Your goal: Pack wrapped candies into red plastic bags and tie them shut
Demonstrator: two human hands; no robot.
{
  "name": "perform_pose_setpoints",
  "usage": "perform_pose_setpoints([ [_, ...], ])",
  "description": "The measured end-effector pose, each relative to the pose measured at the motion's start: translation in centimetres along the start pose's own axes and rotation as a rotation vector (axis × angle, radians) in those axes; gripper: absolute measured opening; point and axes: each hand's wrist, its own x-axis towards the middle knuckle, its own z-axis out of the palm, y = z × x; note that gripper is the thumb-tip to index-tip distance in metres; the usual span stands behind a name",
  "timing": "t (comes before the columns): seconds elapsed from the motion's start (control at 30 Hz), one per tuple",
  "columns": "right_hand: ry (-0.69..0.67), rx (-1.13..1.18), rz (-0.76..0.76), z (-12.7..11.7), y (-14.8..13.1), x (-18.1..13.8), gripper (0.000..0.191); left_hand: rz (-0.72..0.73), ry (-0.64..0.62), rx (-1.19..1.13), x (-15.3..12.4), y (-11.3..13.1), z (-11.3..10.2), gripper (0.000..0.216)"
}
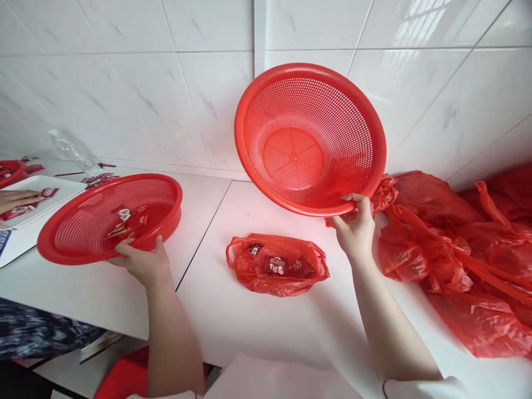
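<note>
My left hand (143, 257) grips the near rim of a red plastic basket (77, 227), tilted, with several small red packets (131, 221) inside. My right hand (356, 224) is closed on the lower right rim of a second red colander basket (295, 155). That one is tipped toward me and nothing lies in it; the fingers behind it are hidden. Between my arms an open red plastic bag (276, 285) rests on the white table (257, 327). Dark red packets (275, 266) show in its mouth.
Filled red plastic bags (440, 233) crowd the table on the right. At far left, another person's hand (16, 200) is over a white tray (58, 188) with red packets. A clear plastic bottle (77, 152) lies near the tiled wall (124, 100).
</note>
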Motion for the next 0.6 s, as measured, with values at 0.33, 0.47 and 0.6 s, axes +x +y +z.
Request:
perform_pose_setpoints([
  [0.33,0.017,-0.007,-0.015,-0.8,-0.5,0.5,0.038,0.120,-0.206,-0.460,-3.0,3.2,3.9,0.042],
  [0.47,-0.009,0.006,-0.022,-1.0,-0.5,0.4,0.038,0.114,-0.432,-0.583,-4.7,6.0,6.0,0.044],
  [0.6,-0.085,0.033,-0.086,-1.0,-0.8,0.2,0.038,0.101,-0.514,-0.600,-5.5,7.0,6.3,0.044],
])
